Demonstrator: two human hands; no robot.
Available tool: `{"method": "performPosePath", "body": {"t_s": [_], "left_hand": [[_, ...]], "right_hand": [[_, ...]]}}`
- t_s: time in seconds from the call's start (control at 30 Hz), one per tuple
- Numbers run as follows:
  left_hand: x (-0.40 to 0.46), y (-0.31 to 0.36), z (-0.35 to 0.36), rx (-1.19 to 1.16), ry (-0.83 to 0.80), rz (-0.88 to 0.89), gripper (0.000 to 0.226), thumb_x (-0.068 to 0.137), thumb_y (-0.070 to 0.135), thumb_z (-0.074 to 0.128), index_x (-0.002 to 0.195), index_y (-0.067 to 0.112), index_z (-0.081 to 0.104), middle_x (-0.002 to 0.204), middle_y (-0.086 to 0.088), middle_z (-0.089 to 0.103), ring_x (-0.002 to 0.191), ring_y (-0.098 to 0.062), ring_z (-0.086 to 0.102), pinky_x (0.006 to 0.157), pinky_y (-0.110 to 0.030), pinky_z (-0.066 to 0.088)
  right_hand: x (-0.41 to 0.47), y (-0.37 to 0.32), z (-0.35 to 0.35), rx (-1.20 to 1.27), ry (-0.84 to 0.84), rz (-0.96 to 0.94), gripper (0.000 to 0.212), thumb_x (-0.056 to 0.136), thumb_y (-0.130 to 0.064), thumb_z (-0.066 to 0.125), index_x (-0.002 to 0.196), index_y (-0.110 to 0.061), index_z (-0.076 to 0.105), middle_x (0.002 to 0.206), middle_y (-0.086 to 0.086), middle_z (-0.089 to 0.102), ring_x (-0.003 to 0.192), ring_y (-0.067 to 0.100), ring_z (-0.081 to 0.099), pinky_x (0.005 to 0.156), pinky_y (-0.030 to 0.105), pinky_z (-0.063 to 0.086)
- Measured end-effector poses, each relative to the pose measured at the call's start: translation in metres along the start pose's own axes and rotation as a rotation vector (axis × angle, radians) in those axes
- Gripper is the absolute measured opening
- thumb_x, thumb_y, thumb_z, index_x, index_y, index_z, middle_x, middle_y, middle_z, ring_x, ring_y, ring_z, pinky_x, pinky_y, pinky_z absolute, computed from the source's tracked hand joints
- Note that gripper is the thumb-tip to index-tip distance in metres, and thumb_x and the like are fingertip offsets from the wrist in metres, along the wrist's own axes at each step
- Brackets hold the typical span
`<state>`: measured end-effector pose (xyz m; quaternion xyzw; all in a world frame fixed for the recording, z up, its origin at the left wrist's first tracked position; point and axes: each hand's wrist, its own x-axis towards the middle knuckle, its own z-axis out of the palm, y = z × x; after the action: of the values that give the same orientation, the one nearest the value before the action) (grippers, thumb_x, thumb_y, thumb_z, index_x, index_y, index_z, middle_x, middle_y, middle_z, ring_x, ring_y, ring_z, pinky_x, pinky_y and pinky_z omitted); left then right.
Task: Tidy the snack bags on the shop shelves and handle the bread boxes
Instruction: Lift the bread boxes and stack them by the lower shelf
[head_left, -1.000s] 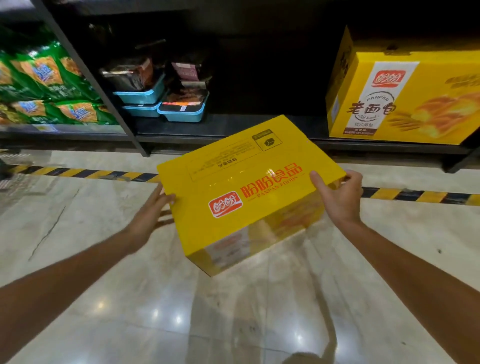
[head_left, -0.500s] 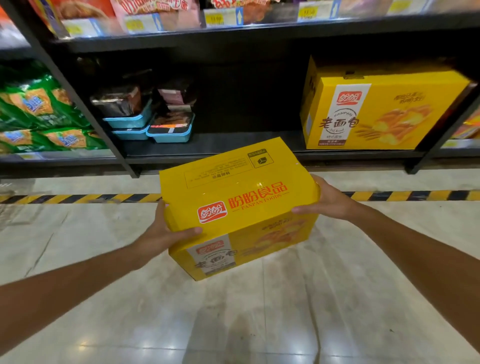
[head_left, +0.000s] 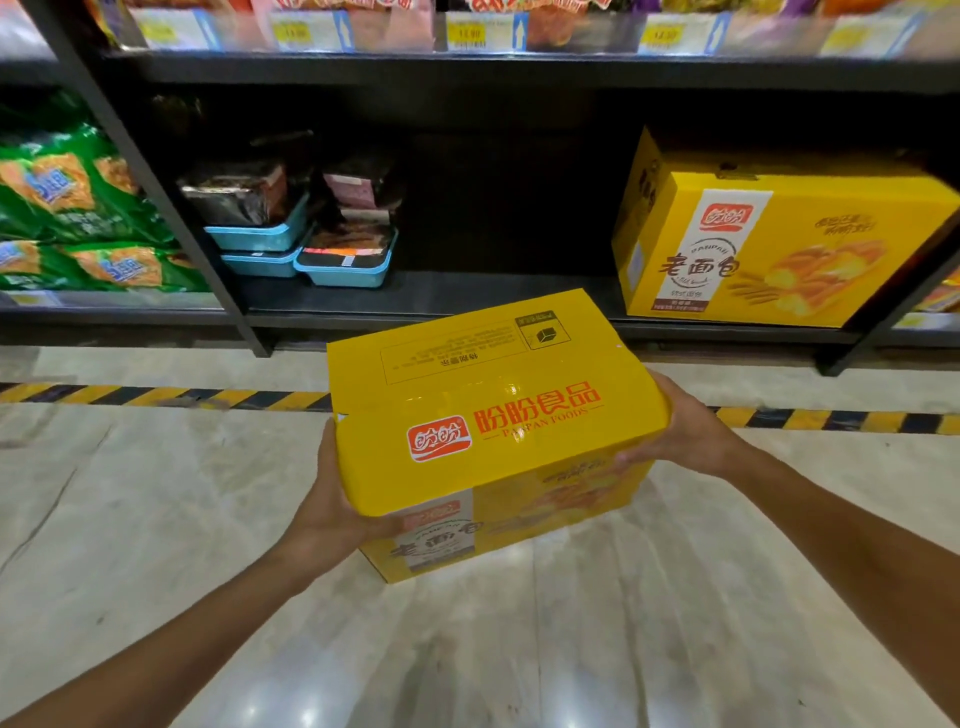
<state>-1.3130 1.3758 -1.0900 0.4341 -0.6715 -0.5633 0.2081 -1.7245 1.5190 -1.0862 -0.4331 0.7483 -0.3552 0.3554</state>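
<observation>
We hold a yellow bread box (head_left: 493, 415) between both hands, clear of the floor and just in front of the bottom shelf (head_left: 467, 296). Our left hand (head_left: 332, 509) cups the near left corner, thumb wrapped onto the front face and fingers hidden underneath or behind, while our right hand (head_left: 680, 431) clasps the right end, fingers curled around the front edge. The box sits slightly turned, its lid facing up with the red logo toward us. On the shelf, a second bread box (head_left: 769, 244) stands upright at the right, and blue trays (head_left: 311, 254) of dark packets are stacked at the left; between them lies a dark open stretch of shelf. Green snack bags (head_left: 72, 208) fill the neighbouring bay further left. We judge the step in hand to be carrying this box to the shelf, most likely into the gap beside its twin. The next move would call for lifting the box over the shelf lip, squaring it so its printed front faces outward, and sliding it in without nudging the trays or the standing box. Our grip at the two ends should leave room to set it down cleanly.
</observation>
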Motion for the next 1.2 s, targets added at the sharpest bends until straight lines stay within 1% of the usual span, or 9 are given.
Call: {"method": "performPosePath", "body": {"t_s": [0.1,0.37,0.47,0.6,0.7,0.8,0.93,1.03,1.2], "left_hand": [[0.008,0.003,-0.014,0.023,-0.015,-0.035,0.143,0.043,0.046,0.103,0.150,0.063,0.010,0.139,0.028,0.047,0.125,-0.006,0.054,0.080,-0.026,0.058],[0.024,0.028,-0.036,0.121,-0.066,-0.028,0.136,0.054,0.028,0.096,0.155,0.052,0.008,0.139,0.021,0.047,0.127,-0.018,0.053,0.080,-0.029,0.057],[0.040,0.052,-0.047,0.173,-0.090,0.056,0.142,0.052,0.038,0.099,0.158,0.052,0.007,0.144,0.026,0.046,0.127,-0.008,0.055,0.085,-0.036,0.059],[0.072,0.100,-0.060,0.282,-0.100,0.214,0.130,0.059,0.021,0.091,0.154,0.055,0.008,0.121,0.053,0.047,0.112,0.021,0.053,0.074,-0.020,0.057],[0.105,0.132,-0.070,0.353,-0.068,0.258,0.136,0.068,0.011,0.091,0.160,0.048,-0.002,0.141,0.029,0.040,0.126,-0.004,0.047,0.091,-0.031,0.051],[0.142,0.151,-0.075,0.359,-0.079,0.282,0.135,0.069,0.008,0.091,0.161,0.046,0.000,0.136,0.032,0.039,0.133,-0.010,0.041,0.098,-0.036,0.050],[0.183,0.157,-0.070,0.315,-0.147,0.196,0.143,0.056,0.022,0.101,0.159,0.049,0.005,0.147,0.016,0.041,0.140,-0.021,0.042,0.109,-0.059,0.046],[0.204,0.140,-0.070,0.214,-0.163,0.148,0.144,0.046,0.028,0.101,0.157,0.050,0.013,0.133,0.022,0.055,0.127,-0.017,0.055,0.096,-0.050,0.055],[0.232,0.139,-0.074,0.183,-0.090,0.178,0.106,0.070,0.005,0.087,0.143,0.051,0.025,0.123,0.024,0.056,0.110,-0.004,0.059,0.090,-0.040,0.054]], "right_hand": [[-0.004,-0.003,0.000,0.005,0.031,0.007,0.128,0.042,-0.037,0.101,0.153,-0.032,0.039,0.137,-0.007,0.058,0.131,0.021,0.053,0.104,0.048,0.052],[-0.022,-0.031,-0.017,-0.050,0.152,-0.115,0.112,0.051,-0.028,0.100,0.149,-0.031,0.046,0.125,-0.013,0.062,0.122,0.014,0.057,0.093,0.029,0.049],[-0.027,-0.043,-0.026,-0.042,0.215,-0.170,0.116,0.049,-0.034,0.097,0.153,-0.029,0.043,0.127,-0.013,0.063,0.121,0.012,0.058,0.094,0.030,0.050],[-0.023,-0.058,-0.033,-0.016,0.369,-0.232,0.115,0.051,-0.032,0.096,0.153,-0.027,0.043,0.120,-0.030,0.057,0.122,0.002,0.053,0.099,0.026,0.047],[-0.007,-0.069,-0.039,-0.011,0.479,-0.240,0.116,0.056,-0.032,0.097,0.156,-0.023,0.040,0.134,-0.018,0.055,0.131,0.002,0.045,0.107,0.023,0.038],[0.023,-0.080,-0.042,0.019,0.527,-0.221,0.123,0.053,-0.042,0.094,0.159,-0.020,0.036,0.155,-0.001,0.047,0.146,0.017,0.038,0.120,0.036,0.036],[0.053,-0.084,-0.031,0.128,0.543,-0.178,0.118,0.058,-0.031,0.094,0.159,-0.019,0.034,0.157,-0.005,0.039,0.150,0.012,0.026,0.126,0.043,0.027],[0.072,-0.080,-0.028,0.103,0.528,-0.162,0.117,0.059,-0.040,0.092,0.159,-0.021,0.035,0.156,-0.006,0.044,0.148,0.013,0.031,0.124,0.043,0.031],[0.097,-0.076,-0.029,0.132,0.597,-0.179,0.108,0.068,-0.046,0.088,0.159,-0.030,0.032,0.153,-0.011,0.044,0.144,0.011,0.038,0.120,0.046,0.039]]}}
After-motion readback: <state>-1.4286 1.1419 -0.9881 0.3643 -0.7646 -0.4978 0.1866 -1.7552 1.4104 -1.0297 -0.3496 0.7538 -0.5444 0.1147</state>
